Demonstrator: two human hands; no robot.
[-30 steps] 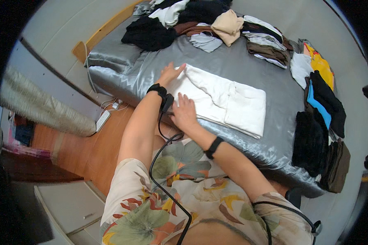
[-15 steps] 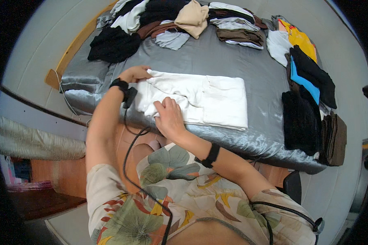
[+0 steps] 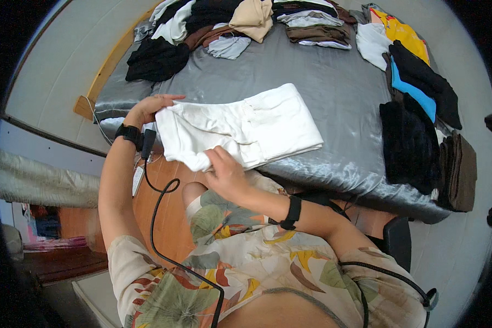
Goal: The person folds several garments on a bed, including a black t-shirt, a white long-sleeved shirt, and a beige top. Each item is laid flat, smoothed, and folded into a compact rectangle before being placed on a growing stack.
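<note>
A white folded garment (image 3: pixel 251 128), thick and soft, lies partly on the grey satiny bed cover, with its left end lifted past the near edge. Its exact kind is hidden by the folds. My left hand (image 3: pixel 152 106) grips the far left corner, thumb out of sight beneath the cloth. Closer to me, my right hand (image 3: pixel 226 174) pinches the near edge between thumb and fingers. The folded right end rests on the bed, tilted with its far corner pointing away from me.
Clothes ring the grey bed cover (image 3: pixel 229 76): a black heap (image 3: pixel 157 59), a beige folded piece (image 3: pixel 251 19) and a brown folded stack (image 3: pixel 318 35). Black clothes (image 3: pixel 409 145) line the right side. A black cable (image 3: pixel 157 240) hangs from my left wrist.
Both hands have pulled the white garment's left end toward me and left. The garment has turned, its right end swinging away from me. Both hands keep hold of it.
</note>
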